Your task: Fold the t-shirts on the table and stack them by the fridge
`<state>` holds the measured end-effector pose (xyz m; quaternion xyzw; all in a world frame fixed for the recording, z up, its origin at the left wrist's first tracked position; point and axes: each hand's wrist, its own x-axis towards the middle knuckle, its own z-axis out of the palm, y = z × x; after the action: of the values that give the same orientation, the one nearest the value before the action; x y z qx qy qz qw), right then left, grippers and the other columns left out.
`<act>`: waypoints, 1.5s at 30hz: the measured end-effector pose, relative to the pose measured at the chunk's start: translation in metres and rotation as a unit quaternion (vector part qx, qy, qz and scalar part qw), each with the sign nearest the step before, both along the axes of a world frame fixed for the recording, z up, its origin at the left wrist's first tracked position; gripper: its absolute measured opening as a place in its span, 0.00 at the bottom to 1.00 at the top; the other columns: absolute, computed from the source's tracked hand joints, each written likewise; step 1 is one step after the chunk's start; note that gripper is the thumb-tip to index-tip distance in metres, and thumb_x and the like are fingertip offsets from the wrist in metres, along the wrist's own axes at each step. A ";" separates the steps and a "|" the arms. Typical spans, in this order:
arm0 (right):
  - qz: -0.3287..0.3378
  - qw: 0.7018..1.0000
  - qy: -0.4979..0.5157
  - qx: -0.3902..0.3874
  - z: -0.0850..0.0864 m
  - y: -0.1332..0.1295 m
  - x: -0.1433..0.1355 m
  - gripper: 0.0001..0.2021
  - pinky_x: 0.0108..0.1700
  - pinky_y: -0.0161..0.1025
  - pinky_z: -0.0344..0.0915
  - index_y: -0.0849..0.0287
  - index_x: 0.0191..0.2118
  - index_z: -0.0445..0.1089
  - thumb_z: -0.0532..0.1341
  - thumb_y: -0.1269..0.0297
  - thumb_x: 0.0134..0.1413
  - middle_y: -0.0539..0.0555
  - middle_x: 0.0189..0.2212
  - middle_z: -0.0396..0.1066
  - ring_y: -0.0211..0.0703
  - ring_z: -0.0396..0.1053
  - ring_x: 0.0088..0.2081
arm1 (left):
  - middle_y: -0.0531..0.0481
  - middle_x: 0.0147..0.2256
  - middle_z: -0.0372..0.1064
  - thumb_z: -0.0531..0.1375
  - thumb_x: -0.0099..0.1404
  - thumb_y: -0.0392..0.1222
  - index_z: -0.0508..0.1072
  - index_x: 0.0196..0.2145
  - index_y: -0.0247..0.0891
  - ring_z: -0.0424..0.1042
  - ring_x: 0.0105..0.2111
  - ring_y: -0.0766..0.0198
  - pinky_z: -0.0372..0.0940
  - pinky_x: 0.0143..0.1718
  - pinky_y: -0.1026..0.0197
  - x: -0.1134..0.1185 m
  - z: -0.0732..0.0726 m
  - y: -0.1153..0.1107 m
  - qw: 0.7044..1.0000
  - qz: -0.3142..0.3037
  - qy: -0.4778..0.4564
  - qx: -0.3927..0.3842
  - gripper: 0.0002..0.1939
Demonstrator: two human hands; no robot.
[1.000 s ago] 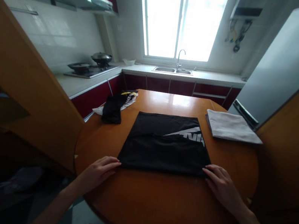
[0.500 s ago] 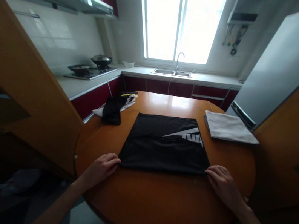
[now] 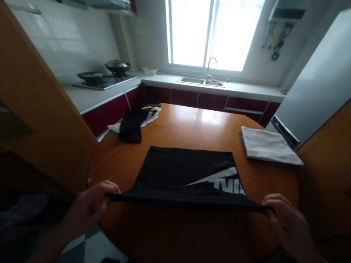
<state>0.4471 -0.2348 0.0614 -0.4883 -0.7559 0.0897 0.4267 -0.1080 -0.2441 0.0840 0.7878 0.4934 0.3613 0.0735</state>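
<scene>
A black T-shirt (image 3: 169,171) with a large white printed logo lies partly on the round wooden table, its near edge lifted and stretched taut toward me. My left hand (image 3: 91,202) pinches the near left corner between thumb and fingers. At the near right corner, my right hand (image 3: 288,222) is closed on the cloth in the same way. The far part of the shirt rests flat, and the logo shows at its right side. What lies under the raised edge is hidden.
Folded pale cloth (image 3: 270,146) sits at the table's (image 3: 196,128) far right. A loose heap of black and white clothes (image 3: 132,124) lies at the far left. Beyond are a stove with pans (image 3: 117,67), a sink (image 3: 192,80) and a fridge (image 3: 326,76).
Both hands have raised the shirt's near edge off the table and drawn it toward me, spreading wider apart. The shirt has slid nearer, and more of its logo shows.
</scene>
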 end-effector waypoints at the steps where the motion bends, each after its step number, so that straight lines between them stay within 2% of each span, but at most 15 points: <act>1: -0.012 1.000 0.017 0.002 0.005 -0.001 0.000 0.05 0.42 0.42 0.72 0.50 0.40 0.72 0.58 0.62 0.63 0.55 0.40 0.75 0.49 0.75 0.42 | 0.51 0.38 0.76 0.53 0.68 0.41 0.71 0.39 0.45 0.76 0.38 0.60 0.73 0.38 0.60 0.002 0.004 -0.001 1.000 0.018 -0.017 -0.002 0.07; 5: -0.081 0.995 0.064 -0.009 0.018 0.017 -0.009 0.06 0.38 0.39 0.71 0.51 0.38 0.73 0.59 0.59 0.61 0.52 0.36 0.76 0.46 0.75 0.36 | 0.51 0.35 0.75 0.54 0.68 0.47 0.72 0.37 0.42 0.76 0.35 0.60 0.72 0.35 0.61 0.013 0.012 0.017 0.992 0.108 -0.059 -0.022 0.10; 9: -0.134 0.983 0.110 -0.054 0.017 0.073 -0.026 0.12 0.35 0.38 0.70 0.55 0.42 0.76 0.59 0.56 0.59 0.53 0.35 0.78 0.44 0.74 0.33 | 0.49 0.37 0.77 0.52 0.67 0.54 0.74 0.40 0.39 0.75 0.37 0.58 0.71 0.39 0.60 0.019 0.008 0.065 0.984 0.144 -0.073 -0.075 0.18; 11: -0.123 0.982 0.124 -0.076 0.004 0.108 -0.033 0.15 0.37 0.39 0.70 0.57 0.43 0.77 0.60 0.54 0.58 0.54 0.35 0.79 0.46 0.75 0.35 | 0.48 0.40 0.77 0.52 0.68 0.56 0.75 0.43 0.38 0.76 0.40 0.56 0.71 0.43 0.58 0.020 -0.003 0.095 0.982 0.134 -0.075 -0.106 0.21; 14: -0.095 0.980 0.116 -0.128 -0.027 0.154 -0.037 0.15 0.41 0.44 0.71 0.59 0.37 0.78 0.61 0.54 0.52 0.57 0.35 0.80 0.50 0.76 0.37 | 0.45 0.41 0.78 0.53 0.66 0.58 0.76 0.42 0.37 0.76 0.42 0.53 0.70 0.46 0.54 0.020 -0.030 0.135 0.981 0.105 -0.062 -0.150 0.23; 17: -0.094 0.976 0.092 -0.175 -0.057 0.182 -0.038 0.13 0.41 0.46 0.72 0.59 0.33 0.77 0.61 0.56 0.49 0.59 0.32 0.80 0.52 0.77 0.35 | 0.42 0.40 0.79 0.54 0.65 0.58 0.77 0.40 0.36 0.77 0.42 0.51 0.69 0.47 0.53 0.018 -0.056 0.161 0.978 0.101 -0.042 -0.176 0.23; 20: -0.110 0.979 0.075 -0.156 -0.073 0.194 -0.036 0.13 0.41 0.46 0.72 0.59 0.35 0.78 0.59 0.56 0.52 0.60 0.34 0.80 0.52 0.77 0.36 | 0.41 0.41 0.79 0.53 0.66 0.57 0.77 0.40 0.37 0.77 0.43 0.51 0.69 0.47 0.53 0.017 -0.068 0.174 0.978 0.115 -0.034 -0.171 0.22; 27: -0.136 0.979 -0.003 -0.153 -0.076 0.204 -0.040 0.13 0.41 0.44 0.70 0.58 0.36 0.78 0.57 0.58 0.56 0.59 0.34 0.80 0.51 0.76 0.37 | 0.43 0.38 0.77 0.51 0.67 0.51 0.76 0.39 0.38 0.76 0.40 0.53 0.69 0.46 0.54 0.017 -0.079 0.190 0.978 0.131 0.021 -0.159 0.18; 29: -0.144 0.979 -0.040 -0.140 -0.078 0.202 -0.043 0.14 0.44 0.46 0.70 0.59 0.37 0.78 0.56 0.59 0.58 0.60 0.35 0.79 0.51 0.75 0.39 | 0.41 0.38 0.75 0.51 0.68 0.49 0.77 0.39 0.37 0.75 0.40 0.53 0.69 0.47 0.53 0.017 -0.083 0.190 0.979 0.147 0.048 -0.130 0.17; 32: -0.181 0.973 -0.107 -0.100 -0.073 0.193 -0.048 0.18 0.51 0.51 0.68 0.62 0.42 0.78 0.53 0.58 0.63 0.64 0.42 0.76 0.56 0.72 0.46 | 0.39 0.44 0.71 0.53 0.68 0.46 0.76 0.47 0.35 0.72 0.45 0.51 0.67 0.51 0.49 0.023 -0.080 0.182 0.975 0.195 0.093 -0.056 0.18; 34: -0.186 0.968 -0.148 -0.083 -0.063 0.184 -0.057 0.20 0.54 0.55 0.66 0.62 0.47 0.77 0.51 0.58 0.65 0.66 0.49 0.73 0.59 0.69 0.51 | 0.37 0.50 0.69 0.54 0.69 0.46 0.73 0.54 0.35 0.70 0.50 0.48 0.65 0.55 0.46 0.038 -0.072 0.173 0.972 0.197 0.125 -0.021 0.20; 35: -0.173 0.968 -0.163 -0.079 -0.057 0.178 -0.064 0.21 0.56 0.55 0.65 0.61 0.50 0.76 0.50 0.57 0.66 0.66 0.51 0.72 0.60 0.67 0.54 | 0.37 0.53 0.68 0.54 0.70 0.46 0.71 0.57 0.36 0.68 0.53 0.48 0.63 0.57 0.46 0.049 -0.068 0.168 0.974 0.177 0.140 -0.017 0.22; 39: -0.074 0.974 -0.197 -0.079 -0.039 0.158 -0.112 0.24 0.64 0.53 0.58 0.64 0.60 0.69 0.47 0.57 0.69 0.66 0.62 0.65 0.58 0.61 0.63 | 0.39 0.64 0.61 0.49 0.75 0.49 0.65 0.64 0.37 0.60 0.64 0.49 0.56 0.65 0.46 0.120 -0.057 0.154 0.981 0.041 0.183 -0.051 0.25; 42: -0.037 0.966 -0.237 -0.094 -0.044 0.148 -0.152 0.27 0.68 0.60 0.49 0.65 0.67 0.60 0.46 0.59 0.70 0.65 0.70 0.53 0.58 0.49 0.71 | 0.39 0.69 0.54 0.47 0.76 0.48 0.61 0.67 0.38 0.52 0.69 0.46 0.50 0.67 0.40 0.173 -0.065 0.152 0.974 0.001 0.213 -0.082 0.26; 45: -0.033 0.955 -0.266 -0.128 -0.061 0.143 -0.176 0.28 0.69 0.64 0.42 0.66 0.70 0.54 0.47 0.59 0.70 0.64 0.72 0.46 0.57 0.42 0.73 | 0.37 0.71 0.47 0.48 0.75 0.49 0.57 0.70 0.37 0.45 0.71 0.43 0.43 0.68 0.34 0.201 -0.082 0.153 0.963 0.010 0.243 -0.114 0.29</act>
<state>0.2712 -0.0922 0.0001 -0.5698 -0.8077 0.0385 0.1465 0.0926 -0.0914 0.0024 0.8335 0.5419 0.1015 0.0373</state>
